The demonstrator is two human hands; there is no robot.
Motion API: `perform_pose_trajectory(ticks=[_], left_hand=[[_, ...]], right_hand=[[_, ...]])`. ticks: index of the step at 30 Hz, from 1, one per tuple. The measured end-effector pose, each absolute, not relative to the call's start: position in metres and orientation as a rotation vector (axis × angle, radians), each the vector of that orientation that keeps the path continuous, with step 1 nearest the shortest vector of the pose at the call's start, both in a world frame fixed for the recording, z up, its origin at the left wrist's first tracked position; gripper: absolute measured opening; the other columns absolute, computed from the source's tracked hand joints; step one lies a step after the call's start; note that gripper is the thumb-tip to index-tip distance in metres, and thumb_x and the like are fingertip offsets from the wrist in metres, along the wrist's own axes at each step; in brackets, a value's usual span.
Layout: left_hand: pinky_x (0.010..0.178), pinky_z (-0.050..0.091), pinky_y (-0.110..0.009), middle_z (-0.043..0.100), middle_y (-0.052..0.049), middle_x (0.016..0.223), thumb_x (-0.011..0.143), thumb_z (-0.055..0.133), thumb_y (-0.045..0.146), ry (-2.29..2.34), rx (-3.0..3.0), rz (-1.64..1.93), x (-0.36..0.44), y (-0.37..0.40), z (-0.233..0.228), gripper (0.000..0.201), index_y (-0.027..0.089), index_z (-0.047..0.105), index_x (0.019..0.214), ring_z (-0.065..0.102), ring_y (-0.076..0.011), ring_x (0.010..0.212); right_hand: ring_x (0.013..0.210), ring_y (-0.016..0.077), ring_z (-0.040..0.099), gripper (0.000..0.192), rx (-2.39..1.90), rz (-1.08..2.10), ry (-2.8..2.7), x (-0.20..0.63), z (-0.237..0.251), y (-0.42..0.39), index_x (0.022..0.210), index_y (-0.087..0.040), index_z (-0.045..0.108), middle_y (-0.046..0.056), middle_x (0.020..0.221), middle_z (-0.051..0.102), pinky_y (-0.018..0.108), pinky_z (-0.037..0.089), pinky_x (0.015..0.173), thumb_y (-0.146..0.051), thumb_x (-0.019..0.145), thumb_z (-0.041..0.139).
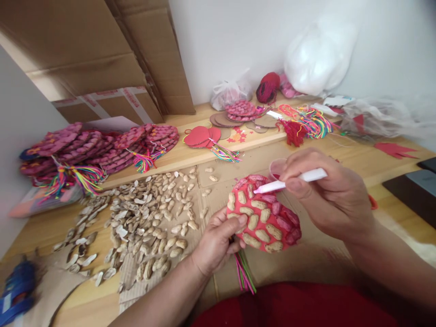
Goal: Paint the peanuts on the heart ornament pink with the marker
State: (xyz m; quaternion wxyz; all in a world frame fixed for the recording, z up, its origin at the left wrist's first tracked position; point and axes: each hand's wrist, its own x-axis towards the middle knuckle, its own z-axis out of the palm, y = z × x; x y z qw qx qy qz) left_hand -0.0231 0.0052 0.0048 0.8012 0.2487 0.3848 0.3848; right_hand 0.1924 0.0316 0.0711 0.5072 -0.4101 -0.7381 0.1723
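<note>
My left hand (218, 240) grips the lower left edge of a red round card (264, 215) covered with glued peanut shells, some painted pink, some bare. Coloured threads (243, 272) hang from the card below my fingers. My right hand (327, 195) holds a white brush (289, 181) like a pen, its pink tip touching the shells near the card's top. A small cup of pink paint (275, 168) stands just behind the card, partly hidden by my right hand.
Loose peanut shells (143, 222) lie spread on cardboard to the left. Finished pink pieces with tassels (95, 150) pile at the back left. Red discs (200, 135), threads (313, 122), plastic bags (316, 59) sit at the back. A blue glue gun (17, 290) lies at front left.
</note>
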Motion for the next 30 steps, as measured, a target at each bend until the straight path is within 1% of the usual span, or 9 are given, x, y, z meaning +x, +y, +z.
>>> perform_pose_trajectory(ticks=[3, 6, 8, 12, 17, 21, 23, 26, 30], left_hand=[[0.035, 0.016, -0.014, 0.063, 0.002, 0.060, 0.068, 0.089, 0.040, 0.826, 0.532, 0.826, -0.023, 0.005, 0.004, 0.038, 0.015, 0.063, 0.080, 0.051, -0.0064, 0.042], [0.034, 0.014, -0.014, 0.063, 0.002, 0.059, 0.068, 0.089, 0.040, 0.819, 0.529, 0.827, -0.023, 0.005, 0.003, 0.038, 0.015, 0.063, 0.081, 0.050, -0.0063, 0.041], [0.035, 0.014, -0.014, 0.063, 0.002, 0.059, 0.069, 0.088, 0.039, 0.819, 0.529, 0.830, -0.023, 0.005, 0.003, 0.037, 0.015, 0.063, 0.080, 0.050, -0.0063, 0.041], [0.036, 0.016, -0.014, 0.064, 0.002, 0.059, 0.069, 0.089, 0.040, 0.838, 0.519, 0.840, -0.023, 0.004, 0.004, 0.037, 0.015, 0.064, 0.081, 0.052, -0.0067, 0.043], [0.037, 0.018, -0.014, 0.064, 0.002, 0.060, 0.068, 0.089, 0.040, 0.870, 0.521, 0.835, -0.024, 0.004, 0.005, 0.037, 0.015, 0.064, 0.081, 0.051, -0.0064, 0.044], [0.035, 0.016, -0.014, 0.063, 0.002, 0.059, 0.068, 0.089, 0.041, 0.855, 0.526, 0.838, -0.023, 0.006, 0.005, 0.038, 0.015, 0.063, 0.079, 0.051, -0.0062, 0.042], [0.034, 0.015, -0.013, 0.063, 0.002, 0.059, 0.067, 0.089, 0.041, 0.845, 0.530, 0.839, -0.022, 0.006, 0.005, 0.040, 0.015, 0.062, 0.079, 0.051, -0.0062, 0.041], [0.033, 0.015, -0.012, 0.063, 0.003, 0.058, 0.067, 0.090, 0.042, 0.844, 0.535, 0.844, -0.022, 0.006, 0.004, 0.041, 0.015, 0.062, 0.079, 0.051, -0.0058, 0.040], [0.033, 0.017, -0.011, 0.063, 0.003, 0.060, 0.068, 0.091, 0.044, 0.871, 0.543, 0.847, -0.021, 0.006, 0.004, 0.042, 0.015, 0.061, 0.078, 0.051, -0.0051, 0.042]], right_hand=[[0.090, 0.0217, 0.065, 0.010, -0.977, 0.411, -1.766, 0.193, 0.071, 0.032, 0.096, -0.028, 0.066, 0.002, 0.089, 0.066, 0.046, 0.055, 0.087, -0.020, 0.091, 0.064], [0.091, 0.0214, 0.063, 0.010, -0.971, 0.383, -1.826, 0.193, 0.071, 0.032, 0.096, -0.028, 0.067, 0.001, 0.087, 0.066, 0.047, 0.054, 0.090, -0.020, 0.091, 0.064], [0.090, 0.0209, 0.063, 0.009, -0.968, 0.397, -1.847, 0.193, 0.071, 0.032, 0.095, -0.027, 0.067, 0.001, 0.085, 0.065, 0.047, 0.054, 0.090, -0.019, 0.091, 0.064], [0.089, 0.0210, 0.064, 0.011, -0.957, 0.410, -1.775, 0.192, 0.071, 0.032, 0.096, -0.029, 0.067, 0.001, 0.086, 0.066, 0.045, 0.056, 0.085, -0.020, 0.091, 0.064], [0.088, 0.0223, 0.065, 0.010, -0.967, 0.394, -1.811, 0.192, 0.069, 0.033, 0.095, -0.031, 0.068, 0.000, 0.084, 0.066, 0.046, 0.055, 0.088, -0.023, 0.090, 0.065], [0.086, 0.0225, 0.065, 0.009, -0.978, 0.418, -1.771, 0.193, 0.072, 0.033, 0.095, -0.033, 0.068, 0.000, 0.083, 0.067, 0.043, 0.053, 0.080, -0.026, 0.090, 0.065], [0.079, 0.0206, 0.064, 0.006, -1.003, 0.319, -1.684, 0.197, 0.077, 0.034, 0.092, -0.031, 0.068, 0.000, 0.083, 0.067, 0.040, 0.050, 0.073, -0.026, 0.090, 0.066], [0.068, 0.0180, 0.057, 0.004, -1.144, 0.058, -1.517, 0.208, 0.081, 0.038, 0.086, -0.029, 0.067, 0.000, 0.077, 0.064, 0.039, 0.044, 0.068, -0.028, 0.090, 0.067], [0.069, 0.0192, 0.057, 0.008, -1.407, -0.143, -1.564, 0.223, 0.079, 0.047, 0.084, -0.028, 0.066, 0.000, 0.073, 0.064, 0.038, 0.043, 0.069, -0.034, 0.090, 0.066]])
